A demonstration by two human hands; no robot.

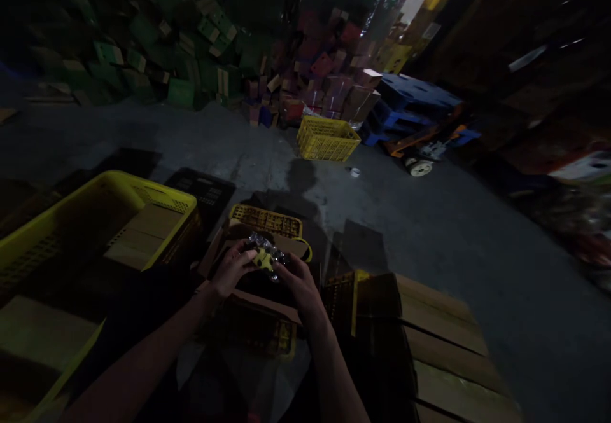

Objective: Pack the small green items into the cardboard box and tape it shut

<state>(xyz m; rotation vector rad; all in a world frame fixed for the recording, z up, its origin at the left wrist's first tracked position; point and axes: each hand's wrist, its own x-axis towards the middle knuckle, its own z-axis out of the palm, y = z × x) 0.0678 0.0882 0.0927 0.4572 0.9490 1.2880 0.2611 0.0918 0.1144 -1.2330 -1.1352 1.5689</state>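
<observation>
Between my two hands is a small yellow item with dark spots in clear plastic wrap (264,257); its exact kind does not show in the dim light. My left hand (233,265) grips its left side with thumb and fingers. On the right side, my right hand (296,278) pinches the wrap. Both hands are above an open cardboard box (267,303), whose inside is dark. The box rests on a yellow crate (267,219) with lattice walls. A yellow loop of strap or tape (308,250) sticks up at the box's right.
A large yellow crate (167,195) with cartons stands left. Stacked cardboard boxes (443,340) are at my right. Farther off are another yellow crate (329,146), a tape roll (354,172), blue pallets (415,95), a pallet jack (422,159) and heaped green boxes (181,92).
</observation>
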